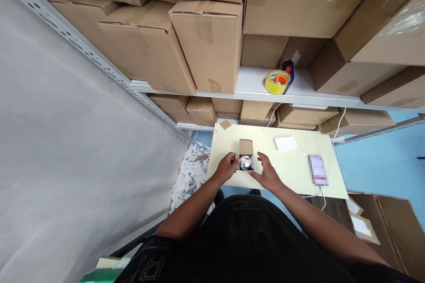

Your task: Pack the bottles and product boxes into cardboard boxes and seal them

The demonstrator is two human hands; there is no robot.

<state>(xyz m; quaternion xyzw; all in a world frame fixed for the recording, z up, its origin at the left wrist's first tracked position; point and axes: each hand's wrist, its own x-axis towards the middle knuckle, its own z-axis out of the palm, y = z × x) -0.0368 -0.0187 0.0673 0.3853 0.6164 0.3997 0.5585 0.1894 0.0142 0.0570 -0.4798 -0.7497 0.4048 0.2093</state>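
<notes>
On the pale yellow table (265, 141) stands a small cardboard box (246, 147) with its lid flap raised at the back. Inside it sits a round, shiny silver object (245, 162) with dark material around its lower edge; its kind is not clear. My left hand (228, 166) has its fingers bent and closed on the box's left side. To the right of the box is my right hand (268, 176), its thumb and fingers spread apart. The thumb tip lies close to the box's front right corner; whether it touches cannot be made out.
A white flat box (286, 143) and a phone (318, 170) with a cable lie to the right. A tape dispenser (278, 81) rests on the shelf (252, 82) among cardboard boxes (209, 44). White scraps (191, 174) cover the floor at left; an open carton (395, 221) stands at right.
</notes>
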